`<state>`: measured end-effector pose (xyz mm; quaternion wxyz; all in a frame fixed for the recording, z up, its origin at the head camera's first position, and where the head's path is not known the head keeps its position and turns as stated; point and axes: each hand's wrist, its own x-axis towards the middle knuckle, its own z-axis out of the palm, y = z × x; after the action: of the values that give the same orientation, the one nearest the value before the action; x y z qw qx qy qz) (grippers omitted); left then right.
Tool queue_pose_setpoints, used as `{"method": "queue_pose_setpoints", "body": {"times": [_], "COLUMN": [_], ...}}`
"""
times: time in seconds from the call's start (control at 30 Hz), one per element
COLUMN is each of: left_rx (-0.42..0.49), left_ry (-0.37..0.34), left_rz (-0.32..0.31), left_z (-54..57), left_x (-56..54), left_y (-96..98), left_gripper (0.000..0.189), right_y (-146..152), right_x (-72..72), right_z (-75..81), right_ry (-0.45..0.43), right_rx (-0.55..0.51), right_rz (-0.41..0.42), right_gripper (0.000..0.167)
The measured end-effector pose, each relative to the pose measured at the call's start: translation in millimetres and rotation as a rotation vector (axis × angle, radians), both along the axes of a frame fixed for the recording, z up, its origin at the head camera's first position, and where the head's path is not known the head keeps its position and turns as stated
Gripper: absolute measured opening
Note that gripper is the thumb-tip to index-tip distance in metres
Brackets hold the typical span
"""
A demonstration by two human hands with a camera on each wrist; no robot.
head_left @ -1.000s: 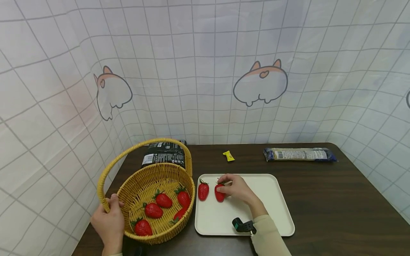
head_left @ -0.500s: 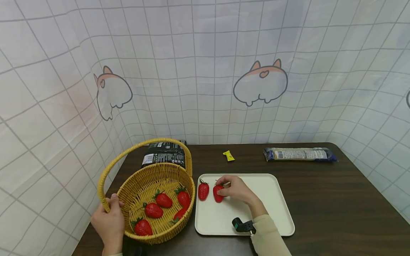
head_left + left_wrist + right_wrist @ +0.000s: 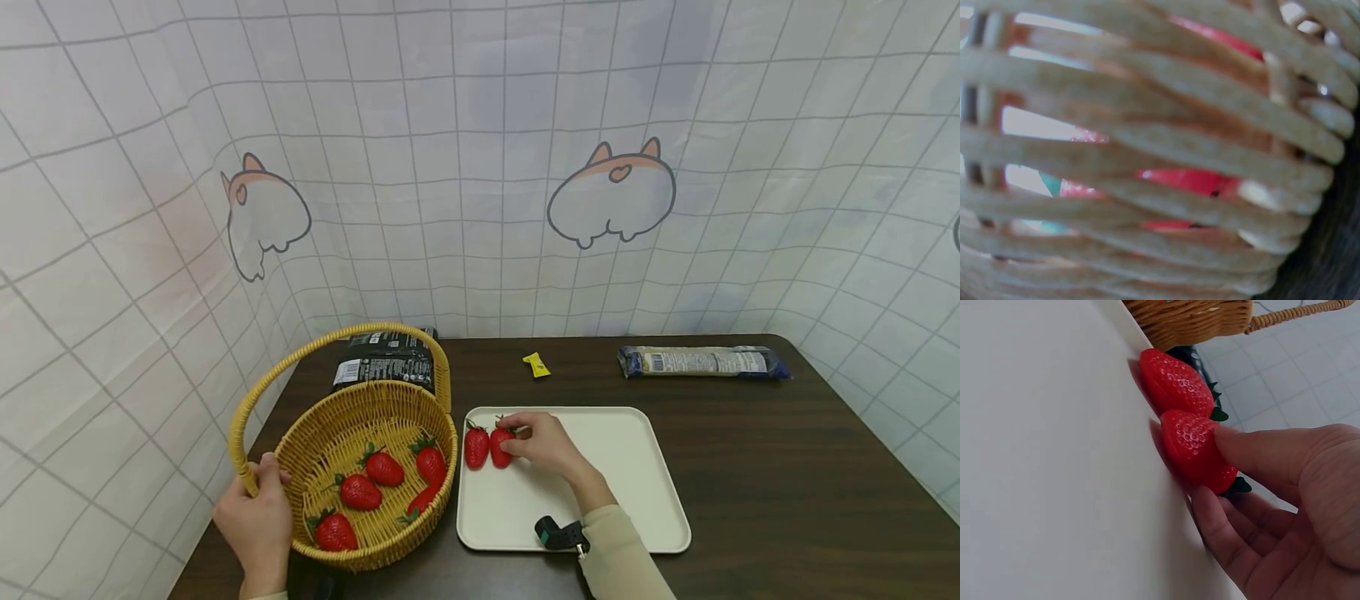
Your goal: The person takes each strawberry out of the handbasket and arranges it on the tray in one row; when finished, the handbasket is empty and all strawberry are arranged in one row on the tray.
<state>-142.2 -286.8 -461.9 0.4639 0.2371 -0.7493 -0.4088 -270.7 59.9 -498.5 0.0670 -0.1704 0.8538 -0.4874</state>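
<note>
Right hand [image 3: 546, 443] is pinching a strawberry [image 3: 499, 448] between thumb and fingers on the white tray [image 3: 495, 512]. Another strawberry [image 3: 476, 450] is lying just beside it, standing between it and the basket [image 3: 375, 560]. Left hand [image 3: 258, 517] is gripping the basket's handle [image 3: 238, 433]; the weave is filling the left wrist view. Five strawberries [image 3: 360, 493] are resting inside. Behind the basket, partly hidden, a black bag [image 3: 386, 368] is lying; a yellow packet [image 3: 537, 365] and a long packet [image 3: 703, 362] are lying beyond the tray.

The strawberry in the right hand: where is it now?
In the head view, the held strawberry is toward the back-left corner of the white tray, just right of another strawberry.
</note>
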Motion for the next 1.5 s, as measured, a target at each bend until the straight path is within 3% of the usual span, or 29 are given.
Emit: {"method": "queue_pose_setpoints", "body": {"times": [0.23, 0.93, 1.27, 1.5], "left_rx": [0.006, 0.017, 0.016, 0.009], "left_ry": [0.002, 0.002, 0.002, 0.007], "left_rz": [-0.004, -0.010, -0.007, -0.001], "left_z": [0.6, 1.1, -0.5, 0.4], "left_x": [0.0, 0.8, 0.5, 0.9], "left_y": [0.4, 0.6, -0.2, 0.3], "left_gripper": [0.040, 0.042, 0.043, 0.043], "right_y": [-3.4, -0.6, 10.5, 7.7], "right_x": [-0.3, -0.9, -0.7, 3.1], "right_z": [-0.6, -1.0, 8.5, 21.9], "right_ry": [0.010, -0.001, -0.072, -0.023], "right_rx": [-0.013, -0.021, -0.048, -0.065], "right_rz": [-0.028, 0.015, -0.100, -0.168], "right_gripper": [0.030, 0.027, 0.027, 0.023]}}
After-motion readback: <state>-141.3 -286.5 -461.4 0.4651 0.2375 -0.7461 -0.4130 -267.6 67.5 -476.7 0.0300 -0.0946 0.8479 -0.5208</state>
